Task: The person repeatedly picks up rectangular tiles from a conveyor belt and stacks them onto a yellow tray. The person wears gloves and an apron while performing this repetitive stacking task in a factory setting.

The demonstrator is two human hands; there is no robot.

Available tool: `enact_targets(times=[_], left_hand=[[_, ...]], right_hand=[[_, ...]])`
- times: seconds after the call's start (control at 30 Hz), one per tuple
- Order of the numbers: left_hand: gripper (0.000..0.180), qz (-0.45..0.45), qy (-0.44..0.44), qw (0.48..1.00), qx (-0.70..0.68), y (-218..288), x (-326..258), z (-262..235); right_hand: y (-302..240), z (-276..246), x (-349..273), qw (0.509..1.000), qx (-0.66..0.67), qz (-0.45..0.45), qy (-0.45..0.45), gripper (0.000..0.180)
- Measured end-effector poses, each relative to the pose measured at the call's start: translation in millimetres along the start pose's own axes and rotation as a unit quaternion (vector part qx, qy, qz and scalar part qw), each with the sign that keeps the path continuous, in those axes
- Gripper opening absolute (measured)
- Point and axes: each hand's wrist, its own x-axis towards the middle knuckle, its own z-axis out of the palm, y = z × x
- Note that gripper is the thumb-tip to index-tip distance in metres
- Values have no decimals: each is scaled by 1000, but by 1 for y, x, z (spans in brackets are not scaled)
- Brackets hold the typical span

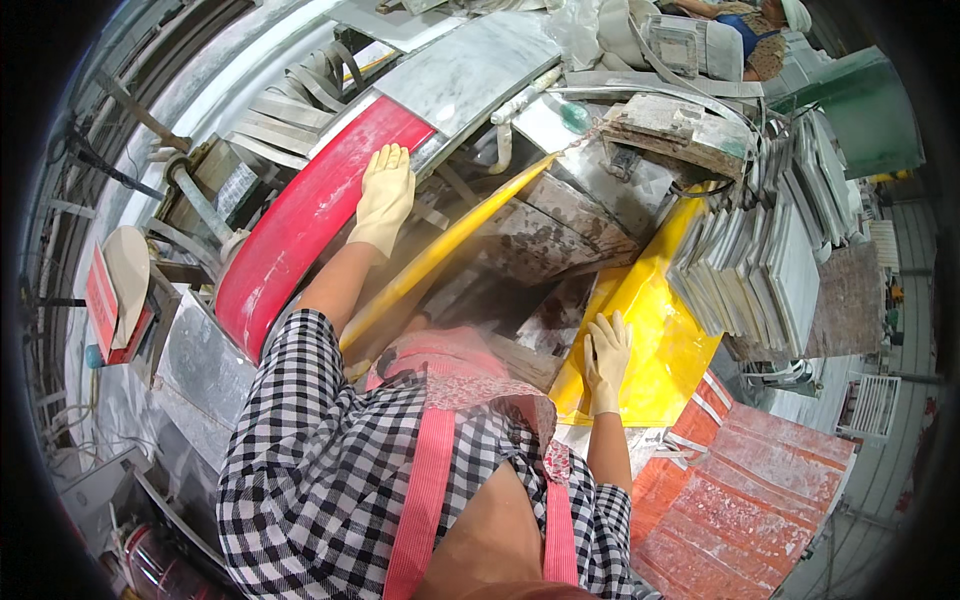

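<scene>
My left hand, in a cream rubber glove, lies with fingers stretched out on the far right part of a long red panel. White scuffs mark the panel's smooth face. On the right, my right hand wears a matching glove and rests on a glossy yellow sheet, fingers extended. Neither palm shows, and I see nothing held in either hand. Between my arms a narrow yellow strip runs slantwise from my body toward the dusty machinery. Its near end is hidden by my left arm and clothing.
Grey-white tiles stand on edge in rows at the right. A marbled slab lies beyond the red panel. Dusty orange sheeting spreads at lower right. A caked block sits ahead; another person is at far right.
</scene>
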Motion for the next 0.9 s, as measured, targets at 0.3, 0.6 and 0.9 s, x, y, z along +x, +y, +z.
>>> enact_targets(times=[0.3, 0.6, 0.9], left_hand=[[51, -1, -3, 1000, -4, -3, 1, 6], [52, -1, -14, 1000, 4, 0, 1, -1], [48, 8, 0, 1000, 4, 1, -1, -1]], right_hand=[[-4, -4, 2, 1000, 6, -6, 13, 23], [-4, -4, 2, 1000, 7, -3, 17, 23], [-5, -3, 2, 1000, 15, 2, 22, 22]])
